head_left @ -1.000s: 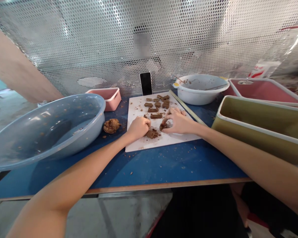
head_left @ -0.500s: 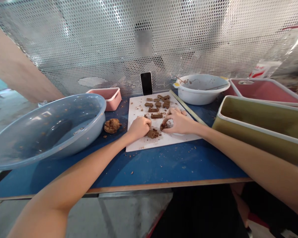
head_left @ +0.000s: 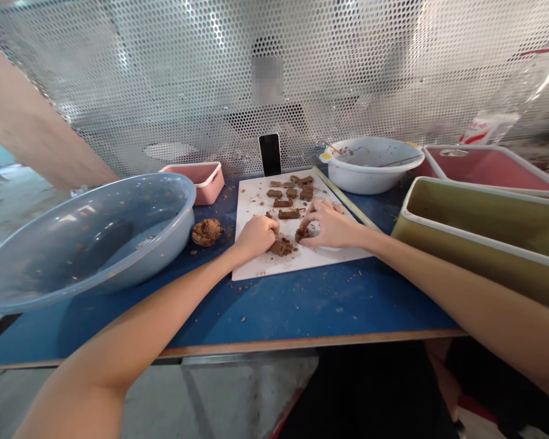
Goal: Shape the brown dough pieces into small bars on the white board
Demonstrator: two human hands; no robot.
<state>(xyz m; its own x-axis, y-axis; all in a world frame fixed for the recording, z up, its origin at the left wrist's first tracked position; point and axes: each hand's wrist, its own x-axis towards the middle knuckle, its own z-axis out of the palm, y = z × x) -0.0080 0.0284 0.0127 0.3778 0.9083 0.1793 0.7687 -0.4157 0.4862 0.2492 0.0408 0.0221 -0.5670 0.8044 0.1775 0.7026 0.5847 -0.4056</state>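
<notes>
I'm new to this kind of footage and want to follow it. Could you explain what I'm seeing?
There is no machine here: a person works with two bare hands, seen through one camera on their head, looking forward and down. On the blue table lies a white board with brown molded pieces and crumbs. The right hand grips a small brown piece. The left hand is curled beside a crumbly brown lump; its fingers hide whether it holds anything. A big blue basin stands to the left, a white basin behind to the right.
</notes>
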